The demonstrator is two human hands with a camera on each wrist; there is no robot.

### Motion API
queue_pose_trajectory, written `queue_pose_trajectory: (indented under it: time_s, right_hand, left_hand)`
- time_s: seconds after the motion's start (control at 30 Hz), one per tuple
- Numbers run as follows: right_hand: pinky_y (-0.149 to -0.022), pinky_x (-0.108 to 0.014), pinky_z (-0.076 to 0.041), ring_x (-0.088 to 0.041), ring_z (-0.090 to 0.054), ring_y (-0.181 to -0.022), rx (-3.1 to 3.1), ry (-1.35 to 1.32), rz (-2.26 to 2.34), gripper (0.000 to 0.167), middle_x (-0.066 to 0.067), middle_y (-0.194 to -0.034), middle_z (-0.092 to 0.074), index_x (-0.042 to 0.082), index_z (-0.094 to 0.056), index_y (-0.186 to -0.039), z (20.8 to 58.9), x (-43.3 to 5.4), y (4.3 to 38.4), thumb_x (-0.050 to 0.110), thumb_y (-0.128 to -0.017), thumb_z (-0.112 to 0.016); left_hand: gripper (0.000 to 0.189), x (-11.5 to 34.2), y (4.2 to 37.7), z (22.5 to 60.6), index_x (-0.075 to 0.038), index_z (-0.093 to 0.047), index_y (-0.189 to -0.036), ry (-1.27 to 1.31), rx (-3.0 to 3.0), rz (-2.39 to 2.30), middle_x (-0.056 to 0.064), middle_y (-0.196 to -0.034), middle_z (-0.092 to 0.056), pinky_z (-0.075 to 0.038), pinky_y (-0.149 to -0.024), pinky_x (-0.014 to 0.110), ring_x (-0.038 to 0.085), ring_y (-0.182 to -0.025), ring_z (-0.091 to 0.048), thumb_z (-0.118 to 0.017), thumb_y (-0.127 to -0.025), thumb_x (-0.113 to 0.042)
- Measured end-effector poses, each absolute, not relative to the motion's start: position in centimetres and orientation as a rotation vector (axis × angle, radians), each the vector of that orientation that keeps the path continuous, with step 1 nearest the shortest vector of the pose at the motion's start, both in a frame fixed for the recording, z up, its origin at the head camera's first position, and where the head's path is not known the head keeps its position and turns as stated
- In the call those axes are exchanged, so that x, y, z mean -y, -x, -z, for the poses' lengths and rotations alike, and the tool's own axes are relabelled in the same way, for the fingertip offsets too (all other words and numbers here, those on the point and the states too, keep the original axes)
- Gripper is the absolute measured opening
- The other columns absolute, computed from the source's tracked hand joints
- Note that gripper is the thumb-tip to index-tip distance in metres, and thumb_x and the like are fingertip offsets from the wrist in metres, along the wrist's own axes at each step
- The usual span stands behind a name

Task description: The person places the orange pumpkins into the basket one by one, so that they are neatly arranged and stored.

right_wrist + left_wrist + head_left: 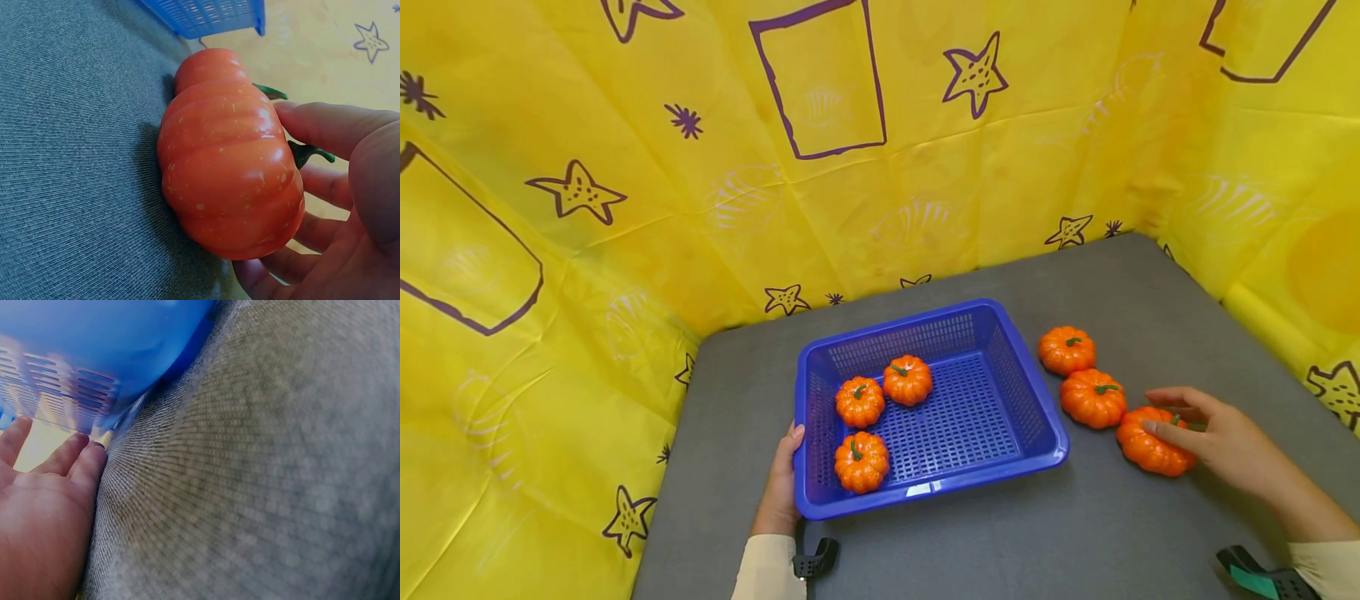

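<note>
My left hand point(781, 483) holds the left side of a blue plastic basket point(932, 490), thumb up at the rim. In the left wrist view its fingers point(65, 453) reach under the rim along the basket's slotted wall. Three small orange pumpkins with green stems lie in the basket's left half, one of them the front pumpkin point(861, 462). My right hand point(1232, 442) grips another pumpkin point(228, 169) on the table, thumb near its stem and the other fingers round its far side.
Two more pumpkins, a middle one point(1093, 398) and a far one point(1067, 350), lie in a slanting row between the basket and my right hand. Yellow printed cloth point(850, 208) walls off the back and sides of the grey table point(730, 400).
</note>
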State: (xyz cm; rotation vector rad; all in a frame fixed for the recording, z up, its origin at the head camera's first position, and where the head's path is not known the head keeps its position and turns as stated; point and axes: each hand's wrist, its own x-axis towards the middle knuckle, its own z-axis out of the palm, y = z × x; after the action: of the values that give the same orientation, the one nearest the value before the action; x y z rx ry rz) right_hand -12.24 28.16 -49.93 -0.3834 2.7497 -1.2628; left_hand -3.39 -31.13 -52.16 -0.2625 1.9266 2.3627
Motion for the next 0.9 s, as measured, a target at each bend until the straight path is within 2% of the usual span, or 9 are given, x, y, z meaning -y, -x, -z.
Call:
queue_pose_trajectory:
  time_s: [0.07, 0.2, 0.4, 0.53, 0.73, 0.9]
  right_hand:
    - [-0.077, -0.022, -0.044, 0.005, -0.053, -0.102, -2.738, 0.393, 1.259, 0.045, -0.022, -0.136, -0.068, -0.003, -0.066, -0.139, 50.06, -28.20, 12.20, 0.021, -0.103, -0.078]
    - [-0.077, -0.022, -0.044, 0.004, -0.054, -0.101, -2.748, 0.373, 1.246, 0.045, -0.019, -0.134, -0.068, -0.001, -0.067, -0.138, 50.07, -28.20, 12.15, 0.022, -0.102, -0.079]
    - [-0.075, -0.023, -0.045, 0.004, -0.055, -0.098, -2.726, 0.377, 1.246, 0.045, -0.025, -0.135, -0.066, -0.004, -0.066, -0.138, 49.83, -28.04, 12.06, 0.020, -0.103, -0.077]
    - [-0.074, -0.024, -0.046, 0.002, -0.057, -0.094, -2.733, 0.373, 1.248, 0.043, -0.021, -0.132, -0.068, -0.004, -0.066, -0.138, 49.80, -27.97, 11.97, 0.019, -0.103, -0.077]
    - [-0.071, -0.025, -0.046, -0.002, -0.058, -0.090, -2.750, 0.375, 1.272, 0.040, -0.005, -0.125, -0.069, -0.004, -0.068, -0.134, 50.06, -27.99, 12.00, 0.018, -0.103, -0.077]
    - [-0.072, -0.023, -0.045, -0.001, -0.058, -0.092, -2.757, 0.360, 1.274, 0.042, -0.009, -0.125, -0.070, -0.002, -0.068, -0.136, 50.00, -28.13, 12.10, 0.022, -0.102, -0.078]
  left_hand:
    - [0.076, 31.13, 3.37, 52.17, -0.023, -0.012, -0.176, 0.259, -1.919, -2.369, 0.027, -0.165, -0.035, -0.053, -0.104, 0.044, 0.028, -0.130, -0.058, -0.036, -0.109, -0.052]
    - [0.076, 31.12, 3.31, 52.15, -0.024, -0.014, -0.175, 0.275, -1.918, -2.370, 0.026, -0.163, -0.037, -0.053, -0.103, 0.044, 0.027, -0.128, -0.059, -0.036, -0.109, -0.052]
    - [0.076, 31.15, 3.29, 52.18, -0.024, -0.013, -0.176, 0.263, -1.925, -2.364, 0.027, -0.165, -0.035, -0.053, -0.104, 0.045, 0.028, -0.129, -0.059, -0.036, -0.109, -0.052]
    - [0.076, 31.25, 3.31, 52.28, -0.026, -0.014, -0.176, 0.273, -1.935, -2.360, 0.025, -0.168, -0.034, -0.053, -0.104, 0.046, 0.030, -0.131, -0.058, -0.038, -0.109, -0.053]
    - [0.076, 31.34, 3.31, 52.41, -0.028, -0.017, -0.175, 0.292, -1.927, -2.367, 0.023, -0.168, -0.035, -0.053, -0.104, 0.048, 0.032, -0.133, -0.057, -0.040, -0.108, -0.053]
    - [0.076, 31.37, 3.28, 52.43, -0.029, -0.017, -0.175, 0.303, -1.920, -2.362, 0.023, -0.167, -0.036, -0.053, -0.104, 0.048, 0.031, -0.132, -0.058, -0.041, -0.108, -0.054]
